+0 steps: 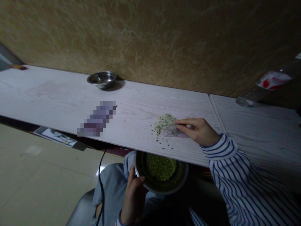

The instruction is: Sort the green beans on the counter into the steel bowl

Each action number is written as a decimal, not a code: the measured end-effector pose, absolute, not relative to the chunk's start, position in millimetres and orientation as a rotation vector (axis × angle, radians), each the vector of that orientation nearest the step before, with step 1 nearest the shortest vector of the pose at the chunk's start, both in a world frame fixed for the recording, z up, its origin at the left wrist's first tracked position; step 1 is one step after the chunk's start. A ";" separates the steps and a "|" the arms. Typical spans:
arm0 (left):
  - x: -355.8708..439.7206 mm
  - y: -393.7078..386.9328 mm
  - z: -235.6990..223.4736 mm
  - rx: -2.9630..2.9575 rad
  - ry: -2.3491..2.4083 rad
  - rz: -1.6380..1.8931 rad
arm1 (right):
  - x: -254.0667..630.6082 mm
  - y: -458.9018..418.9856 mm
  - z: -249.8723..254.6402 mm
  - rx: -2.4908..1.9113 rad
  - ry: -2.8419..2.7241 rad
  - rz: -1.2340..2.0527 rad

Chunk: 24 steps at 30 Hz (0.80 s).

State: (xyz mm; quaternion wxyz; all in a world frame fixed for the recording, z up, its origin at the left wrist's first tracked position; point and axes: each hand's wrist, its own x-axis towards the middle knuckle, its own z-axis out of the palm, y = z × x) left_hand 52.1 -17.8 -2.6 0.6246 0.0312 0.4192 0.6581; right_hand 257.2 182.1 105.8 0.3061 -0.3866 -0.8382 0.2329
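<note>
My left hand [133,194] grips the rim of a steel bowl [141,182] held under the table's front edge, over my lap. The bowl is partly filled with green mung beans [160,167]. On the tabletop my right hand [198,130] pinches a thin clear plastic bag [172,131] lying flat. Beside the bag lies a small heap of green beans mixed with white grains [164,121]. Several loose beans [164,142] are scattered between the heap and the table edge.
An empty steel bowl [102,79] stands at the back of the pale wooden table [58,100], by the wall. A blurred-out object [97,118] lies left of the heap. A plastic bottle [265,86] lies at the far right. A black cable [101,175] hangs below the table.
</note>
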 end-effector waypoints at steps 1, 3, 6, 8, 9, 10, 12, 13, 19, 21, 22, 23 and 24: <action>52.2 -17.7 -2.5 0.073 0.966 1.510 | 257.5 182.3 106.0 -1.031 -2.216 0.614; 51.8 -17.7 -3.6 0.079 0.971 1.511 | 257.7 182.6 106.2 -1.045 -2.219 0.610; 50.7 -18.2 -6.9 0.089 0.968 1.512 | 257.8 182.7 106.3 -1.067 -2.239 0.604; 50.1 -18.9 -9.1 0.092 0.965 1.510 | 258.2 182.8 106.5 -1.081 -2.254 0.602; 49.9 -19.1 -10.1 0.090 0.965 1.508 | 258.4 182.8 106.6 -1.088 -2.259 0.605; 49.8 -19.3 -10.9 0.086 0.966 1.506 | 258.7 182.8 106.9 -1.094 -2.261 0.611; 49.9 -19.3 -11.9 0.079 0.965 1.507 | 259.2 182.7 107.7 -1.101 -2.267 0.636; 50.0 -19.2 -12.1 0.079 0.961 1.507 | 259.5 182.5 108.3 -1.101 -2.272 0.657; 50.9 -18.9 -8.3 0.094 0.969 1.505 | 261.6 180.6 111.2 -1.028 -2.321 0.796; 51.2 -18.8 -6.8 0.089 0.973 1.503 | 261.8 180.0 111.5 -1.035 -2.310 0.812; 51.3 -18.6 -6.2 0.084 0.977 1.501 | 261.6 179.7 111.5 -1.050 -2.295 0.811; 51.3 -18.4 -5.8 0.078 0.979 1.500 | 261.3 179.4 111.5 -1.068 -2.279 0.809; 51.4 -18.2 -5.6 0.074 0.979 1.500 | 260.9 179.1 111.4 -1.082 -2.265 0.806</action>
